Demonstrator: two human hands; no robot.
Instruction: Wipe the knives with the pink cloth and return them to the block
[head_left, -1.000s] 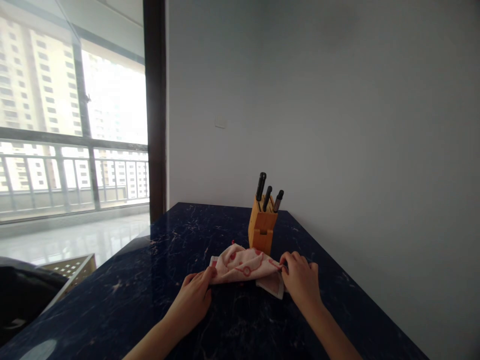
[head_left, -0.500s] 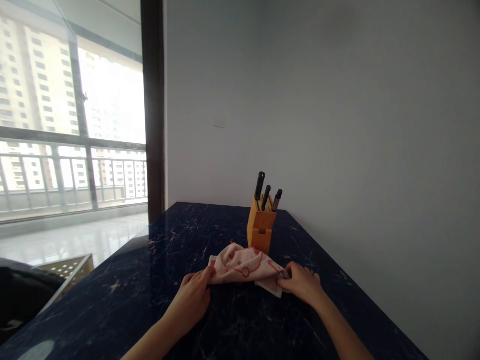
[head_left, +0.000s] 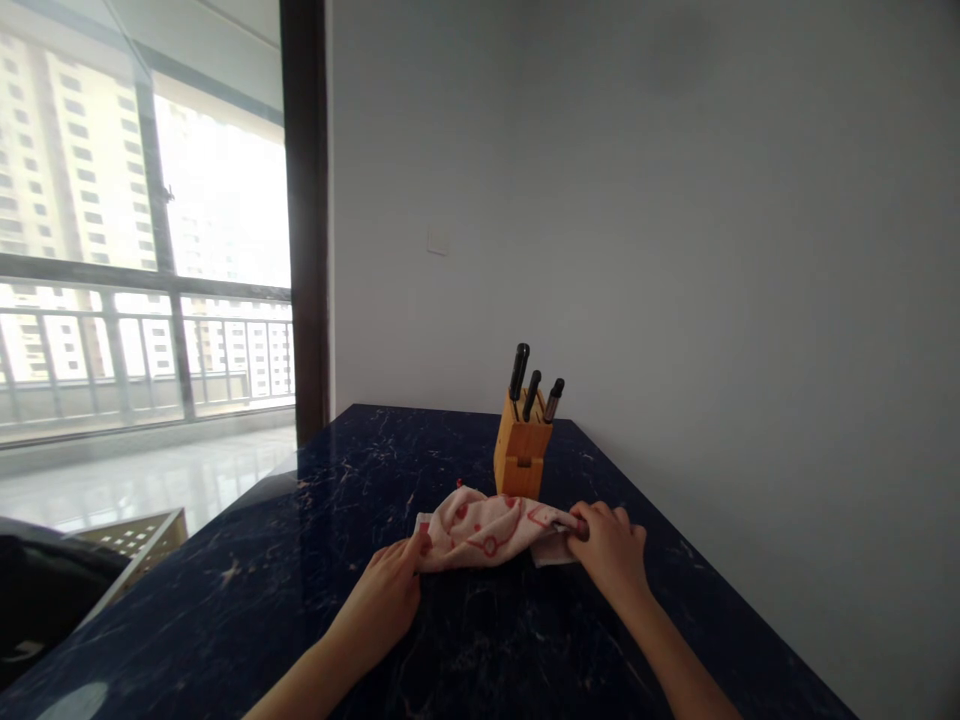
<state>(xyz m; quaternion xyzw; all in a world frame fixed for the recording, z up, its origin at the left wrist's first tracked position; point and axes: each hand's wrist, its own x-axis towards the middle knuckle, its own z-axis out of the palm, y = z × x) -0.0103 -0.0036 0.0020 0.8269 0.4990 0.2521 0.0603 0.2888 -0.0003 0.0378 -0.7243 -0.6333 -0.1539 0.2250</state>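
Observation:
A pink and white towel (head_left: 480, 530) with red markings lies bunched on the dark blue marbled table. My left hand (head_left: 394, 578) pinches its left end, the fingers closed on the cloth. At the opposite end my right hand (head_left: 611, 550) grips the towel's corner between thumb and fingers. A loose flap hangs beside the right fingers. Directly behind the cloth stands a wooden knife block (head_left: 520, 455), its lower edge partly hidden by the towel. Black-handled knives (head_left: 532, 395) stick up from the top of the block. A small red bit (head_left: 460, 484) shows at the towel's back edge.
The table (head_left: 405, 450) reaches back to a grey wall (head_left: 675, 250) and runs along it on the right. Left of the table are a perforated beige chair-like piece (head_left: 142, 545) and a black item (head_left: 52, 600). Beyond stands a large window (head_left: 150, 250).
My right hand has shifted slightly right and up with its end of the towel, stretching the cloth and moving the loose flap. My left hand stays nearly in place.

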